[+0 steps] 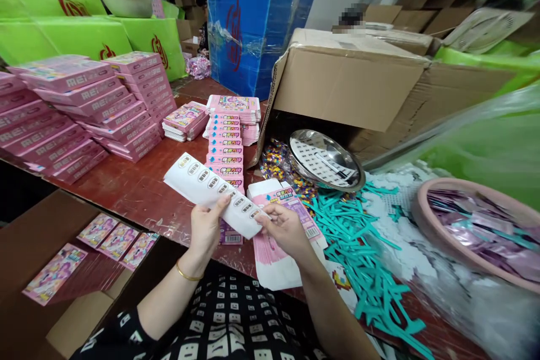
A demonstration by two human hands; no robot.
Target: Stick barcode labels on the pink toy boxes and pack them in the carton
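Observation:
A white strip of stickers (215, 194), with a row of small oval printed labels, is stretched between my two hands. My left hand (207, 225) pinches its lower edge near the middle, thumb on top. At the strip's right end, the fingers of my right hand (283, 228) close on the edge near the last oval label. Under the strip lies an overlapping row of pink printed boxes (225, 152). Beneath my right hand is a stack of flat, unfolded pink cartons (274, 267) with white flaps.
Stacks of pink boxes (76, 107) stand at the left. Right of me lie turquoise plastic sticks (358, 247), a steel bowl (358, 177) holding printed sheets, and a pink basin (426, 225) of packets. An open carton (346, 79) stands behind; another box (84, 315) sits below the table edge.

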